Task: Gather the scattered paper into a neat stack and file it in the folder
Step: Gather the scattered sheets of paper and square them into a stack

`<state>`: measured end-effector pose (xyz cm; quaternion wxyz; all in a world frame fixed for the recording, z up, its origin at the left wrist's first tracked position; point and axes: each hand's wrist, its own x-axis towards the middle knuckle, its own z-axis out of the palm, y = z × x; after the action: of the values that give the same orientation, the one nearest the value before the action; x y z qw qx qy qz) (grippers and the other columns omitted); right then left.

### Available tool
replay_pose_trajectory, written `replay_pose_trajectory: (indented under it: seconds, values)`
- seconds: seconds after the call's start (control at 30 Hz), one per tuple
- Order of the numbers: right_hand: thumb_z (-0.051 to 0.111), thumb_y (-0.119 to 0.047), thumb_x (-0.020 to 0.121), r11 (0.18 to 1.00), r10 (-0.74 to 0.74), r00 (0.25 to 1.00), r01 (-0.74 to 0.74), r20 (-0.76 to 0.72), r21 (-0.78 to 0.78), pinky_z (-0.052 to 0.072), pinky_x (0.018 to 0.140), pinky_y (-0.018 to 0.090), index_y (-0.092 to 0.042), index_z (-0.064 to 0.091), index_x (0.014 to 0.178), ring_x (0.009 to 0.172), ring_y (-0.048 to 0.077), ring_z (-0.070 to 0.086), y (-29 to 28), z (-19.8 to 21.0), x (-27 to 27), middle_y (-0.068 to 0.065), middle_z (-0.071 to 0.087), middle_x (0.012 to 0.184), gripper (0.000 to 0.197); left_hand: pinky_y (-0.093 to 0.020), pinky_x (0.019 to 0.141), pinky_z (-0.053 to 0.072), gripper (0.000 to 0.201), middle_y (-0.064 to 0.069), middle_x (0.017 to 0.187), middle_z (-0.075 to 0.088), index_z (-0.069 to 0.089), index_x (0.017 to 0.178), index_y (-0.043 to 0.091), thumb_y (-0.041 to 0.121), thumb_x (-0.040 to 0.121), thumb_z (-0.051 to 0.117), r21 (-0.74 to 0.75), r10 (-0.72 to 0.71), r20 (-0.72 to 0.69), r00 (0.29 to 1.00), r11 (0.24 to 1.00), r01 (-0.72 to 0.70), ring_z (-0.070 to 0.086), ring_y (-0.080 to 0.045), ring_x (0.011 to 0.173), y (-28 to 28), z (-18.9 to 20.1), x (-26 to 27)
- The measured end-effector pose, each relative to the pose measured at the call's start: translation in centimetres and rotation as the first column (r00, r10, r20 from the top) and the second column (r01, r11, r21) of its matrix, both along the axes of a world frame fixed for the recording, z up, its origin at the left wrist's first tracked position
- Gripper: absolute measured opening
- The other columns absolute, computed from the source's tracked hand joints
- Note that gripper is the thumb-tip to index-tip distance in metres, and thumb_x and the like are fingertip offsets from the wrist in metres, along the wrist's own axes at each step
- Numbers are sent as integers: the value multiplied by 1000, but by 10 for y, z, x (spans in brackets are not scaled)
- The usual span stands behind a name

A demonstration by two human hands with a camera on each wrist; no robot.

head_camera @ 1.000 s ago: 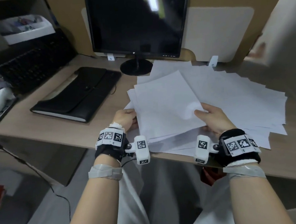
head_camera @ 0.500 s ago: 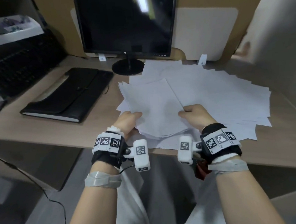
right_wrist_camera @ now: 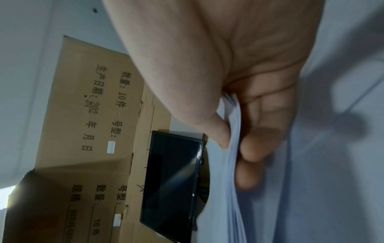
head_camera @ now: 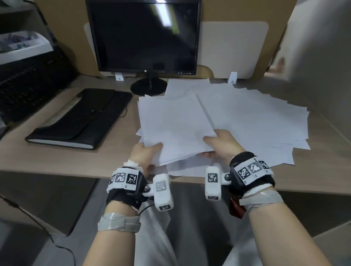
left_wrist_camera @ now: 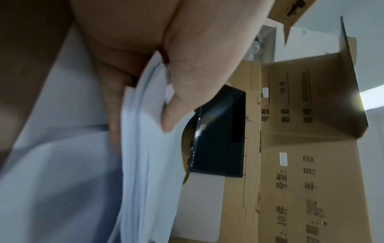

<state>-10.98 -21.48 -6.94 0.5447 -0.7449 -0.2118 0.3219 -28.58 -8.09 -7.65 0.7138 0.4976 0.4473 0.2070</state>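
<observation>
White paper sheets [head_camera: 241, 116] fanned across desk — closed black folder [head_camera: 83, 120] left.

1. A wooden desk [head_camera: 49, 161] stands against brown cardboard boxes [left_wrist_camera: 311, 148].
2. A dark monitor [head_camera: 146, 34] sits at the back.
3. A black keyboard [head_camera: 24, 90] lies left.
4. Grey floor [head_camera: 24, 255] below.

Showing here are one black folder [head_camera: 81, 120], one dark monitor [head_camera: 144, 34], one black keyboard [head_camera: 24, 90], two hands, and white paper sheets [head_camera: 251, 115] too overlapped for counting
</observation>
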Motion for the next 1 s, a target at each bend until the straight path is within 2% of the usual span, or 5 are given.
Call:
replay_pose_trajectory:
  seconds: [0.2, 0.33, 0.47, 0.7, 1.0]
  values:
    - [56, -11, 93, 996, -19, 996, 12, 83, 85, 55, 65, 36, -1, 68, 107, 80, 29, 63, 19, 3, -2, 19, 70, 102, 21, -36, 59, 59, 31, -18, 115, 66, 56, 119, 2, -1, 89, 61, -59, 15, 84, 996, 998, -10, 69, -39, 88, 3, 1, -7]
    - [64, -52, 79, 977, -182, 945, 205, 272, -62, 46, 102, 47, -12, 69, 116, 112, 27, 60, 9, -8, 20, 11, 68, 118, 54, -34, 56, 59, 32, -21, 110, 67, 53, 122, -2, -6, 90, 52, -47, 108, 150, 983, 994, -102, 71, -37, 71, 8, -1, -4]
    - [61, -58, 79, 851, -135, 874, 343, 466, -397, 15, 119, 53, -23, 40, 147, 148, 30, 16, -23, -15, 53, 6, 34, 155, 80, -36, 59, 59, 35, -21, 113, 66, 55, 123, 2, -6, 88, 53, -27, 164, 211, 964, 986, -162, 69, -38, 82, 9, -4, 10]
    - [55, -68, 53, 731, 102, 843, 297, 528, -615, 24, 109, 54, -23, 36, 142, 139, 26, 30, -27, -26, 51, 2, 40, 144, 102, -51, 80, 58, 22, -24, 118, 64, 61, 105, 4, -7, 87, 53, -56, 149, 272, 951, 989, -139, 65, -41, 97, 15, -9, 20]
    - [70, -65, 66, 744, -110, 868, 395, 484, -539, 19, 116, 54, -15, 18, 152, 145, 34, 19, -21, -15, 63, 15, 29, 154, 113, -26, 55, 57, 28, -17, 110, 67, 54, 122, 1, 2, 93, 56, -86, 232, 329, 915, 973, -215, 71, -28, 75, 25, -13, 18]
